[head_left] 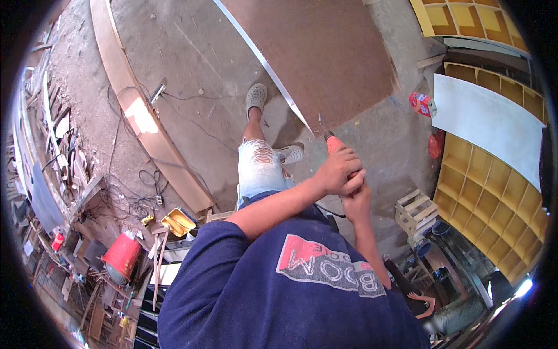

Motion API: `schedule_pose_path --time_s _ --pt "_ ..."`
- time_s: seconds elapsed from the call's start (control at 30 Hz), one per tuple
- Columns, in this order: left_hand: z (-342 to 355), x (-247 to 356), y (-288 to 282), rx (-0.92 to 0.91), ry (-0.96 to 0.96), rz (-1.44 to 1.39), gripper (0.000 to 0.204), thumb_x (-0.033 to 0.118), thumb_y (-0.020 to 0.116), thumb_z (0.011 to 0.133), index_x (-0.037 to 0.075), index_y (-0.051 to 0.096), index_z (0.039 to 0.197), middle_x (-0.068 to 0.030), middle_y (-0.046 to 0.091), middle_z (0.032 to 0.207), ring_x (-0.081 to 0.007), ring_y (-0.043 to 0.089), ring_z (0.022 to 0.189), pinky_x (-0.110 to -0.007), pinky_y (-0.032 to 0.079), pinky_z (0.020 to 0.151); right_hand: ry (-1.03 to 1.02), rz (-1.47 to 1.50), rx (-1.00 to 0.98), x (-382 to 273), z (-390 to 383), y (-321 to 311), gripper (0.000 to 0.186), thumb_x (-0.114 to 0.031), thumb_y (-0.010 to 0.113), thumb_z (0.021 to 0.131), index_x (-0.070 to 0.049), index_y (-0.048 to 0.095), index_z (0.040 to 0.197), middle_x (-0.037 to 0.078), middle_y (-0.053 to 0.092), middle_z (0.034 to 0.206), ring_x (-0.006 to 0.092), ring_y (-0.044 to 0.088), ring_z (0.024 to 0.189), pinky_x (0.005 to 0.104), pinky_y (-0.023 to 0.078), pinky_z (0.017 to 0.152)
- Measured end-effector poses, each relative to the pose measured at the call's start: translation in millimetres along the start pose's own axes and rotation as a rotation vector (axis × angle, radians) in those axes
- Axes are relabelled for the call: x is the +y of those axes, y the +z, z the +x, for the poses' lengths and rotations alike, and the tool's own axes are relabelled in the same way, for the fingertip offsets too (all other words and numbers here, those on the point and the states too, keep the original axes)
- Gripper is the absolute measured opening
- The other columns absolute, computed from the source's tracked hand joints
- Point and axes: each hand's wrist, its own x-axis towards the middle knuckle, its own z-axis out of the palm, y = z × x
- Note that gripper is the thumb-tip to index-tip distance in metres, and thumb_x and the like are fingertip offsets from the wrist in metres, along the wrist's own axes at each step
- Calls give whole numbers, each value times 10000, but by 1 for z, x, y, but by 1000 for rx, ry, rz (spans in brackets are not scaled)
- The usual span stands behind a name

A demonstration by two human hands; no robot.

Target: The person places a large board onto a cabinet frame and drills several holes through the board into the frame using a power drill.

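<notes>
Both of my hands are on a red-orange power drill [332,142], its dark nose pointing away from me. My left hand [339,170] is closed over its body. Just below, my right hand [356,200] is closed around the lower part, which the fingers mostly hide. The drill's tip is at the near corner of a large brown board [314,52] with a pale edge; whether it touches cannot be made out. A dark cord runs out below my right hand.
A long wooden plank [136,110] lies to the left among tangled cables [154,183]. Yellow compartment shelving [482,198] stands at right, partly covered by a white panel [488,110]. Nearby are a wooden crate [415,210], a red bucket [122,256] and scrap wood [64,139].
</notes>
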Motion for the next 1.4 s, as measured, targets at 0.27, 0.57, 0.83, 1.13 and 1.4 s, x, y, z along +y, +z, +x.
schedule_pose_path --time_s 0.27,0.57,0.83,1.13,1.4 --pt "-14 -13 3 -25 -97 5 194 169 661 874 30 597 755 -140 578 756 -341 578 768 -454 459 748 119 127 -42 17 5 10 415 -22 768 858 35 631 1246 112 716 1161 165 675 1037 342 555 899" --pt "-17 -21 8 -17 -86 -26 200 187 654 881 24 617 771 -143 596 772 -348 595 778 -450 467 736 90 -10 -37 22 7 12 432 -75 767 861 22 625 1257 142 734 1099 193 703 999 358 562 859" --pt "4 -29 13 -77 -101 6 276 215 658 878 36 551 697 -147 563 703 -346 565 712 -465 439 684 204 62 -24 19 22 11 447 -162 755 888 -15 600 1280 193 739 1104 326 727 1038 421 557 887" --pt "14 -24 3 4 -162 -8 321 236 652 896 35 529 679 -151 547 677 -354 541 663 -467 422 656 194 -26 -62 -3 35 0 485 -221 756 870 -64 594 1299 225 726 1143 434 692 1106 467 551 901" --pt "16 -11 -3 -23 -178 -40 288 219 654 855 31 544 667 -164 574 697 -376 569 704 -485 438 699 155 -44 -27 5 26 0 498 -63 734 854 -17 597 1330 98 730 1016 141 680 751 321 543 640"
